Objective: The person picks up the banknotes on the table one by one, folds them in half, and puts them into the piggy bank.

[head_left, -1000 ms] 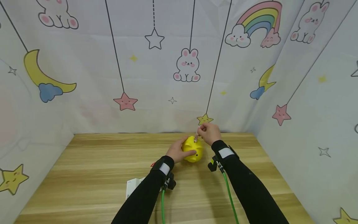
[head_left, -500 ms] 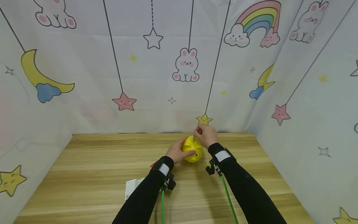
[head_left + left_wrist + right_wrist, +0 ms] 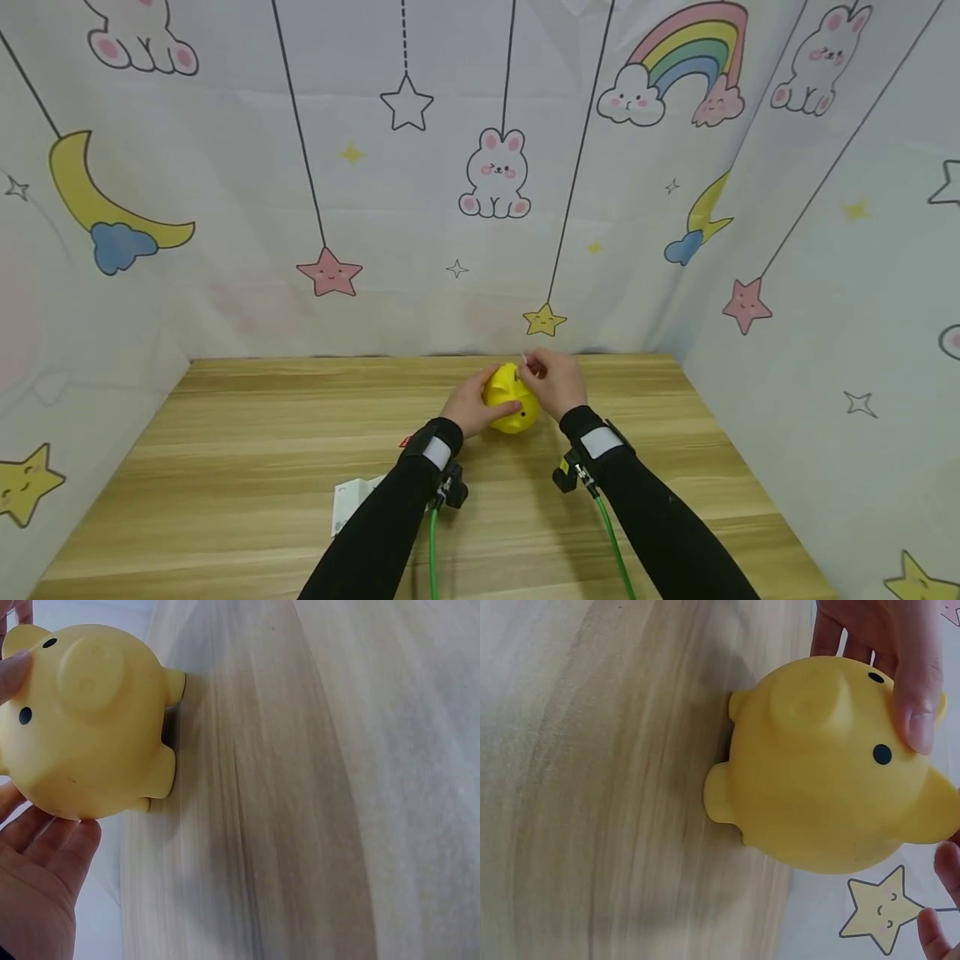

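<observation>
A yellow pig-shaped piggy bank [image 3: 512,412] stands near the back of the wooden table, its snout toward me. My left hand [image 3: 467,410] grips it from the left side, with the thumb across its face near an eye, as the right wrist view also shows. At the slot on top, my right hand [image 3: 558,385] pinches a thin pale paper slip [image 3: 525,359] that looks like a folded banknote. Most of the slip is hidden by the fingers. The left wrist view shows the piggy bank [image 3: 90,742] with its feet on the table.
A white box-like object [image 3: 347,505] lies on the table, partly covered by the left forearm. A small red item [image 3: 406,442] peeks out beside the left wrist. Printed fabric walls [image 3: 420,317] border the table [image 3: 247,467]. Green cables run along both forearms.
My right hand has come lower toward the slot, and less of the paper slip shows above the piggy bank. My left hand keeps its grip.
</observation>
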The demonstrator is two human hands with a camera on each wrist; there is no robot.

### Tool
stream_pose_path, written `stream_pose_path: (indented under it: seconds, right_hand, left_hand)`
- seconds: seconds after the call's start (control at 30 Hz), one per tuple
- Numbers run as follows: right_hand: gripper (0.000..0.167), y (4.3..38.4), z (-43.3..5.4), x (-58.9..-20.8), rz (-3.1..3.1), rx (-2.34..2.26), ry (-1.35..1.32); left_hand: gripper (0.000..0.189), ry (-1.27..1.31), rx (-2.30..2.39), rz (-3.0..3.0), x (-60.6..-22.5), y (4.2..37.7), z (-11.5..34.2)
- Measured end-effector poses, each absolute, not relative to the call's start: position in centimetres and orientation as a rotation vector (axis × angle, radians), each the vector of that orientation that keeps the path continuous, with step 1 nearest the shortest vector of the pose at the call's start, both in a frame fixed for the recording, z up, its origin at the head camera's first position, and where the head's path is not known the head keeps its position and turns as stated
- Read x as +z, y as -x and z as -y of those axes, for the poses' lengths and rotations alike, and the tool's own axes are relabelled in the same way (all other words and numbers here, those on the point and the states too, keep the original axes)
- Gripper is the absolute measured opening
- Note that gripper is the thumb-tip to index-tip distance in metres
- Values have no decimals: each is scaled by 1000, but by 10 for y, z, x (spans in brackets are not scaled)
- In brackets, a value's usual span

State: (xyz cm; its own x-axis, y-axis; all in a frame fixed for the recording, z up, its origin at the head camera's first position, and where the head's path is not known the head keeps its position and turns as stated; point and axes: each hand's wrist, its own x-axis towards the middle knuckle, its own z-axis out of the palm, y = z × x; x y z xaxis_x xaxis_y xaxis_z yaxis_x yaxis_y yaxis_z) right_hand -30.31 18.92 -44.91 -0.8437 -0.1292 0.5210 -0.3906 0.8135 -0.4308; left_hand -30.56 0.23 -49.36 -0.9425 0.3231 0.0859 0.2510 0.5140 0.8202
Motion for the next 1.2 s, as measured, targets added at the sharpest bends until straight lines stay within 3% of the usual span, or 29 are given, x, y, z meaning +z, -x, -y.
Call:
stream_pose_path:
  seconds: [0.9, 1.2]
  right_hand:
    - [15, 301, -183, -457, 2576, 768, -368]
    - [28, 304, -186, -442, 2669, 751, -310]
  left_hand:
    - [87, -571, 1415, -2697, -493, 305, -1]
    - [88, -553, 1405, -2695, -491, 303, -2]
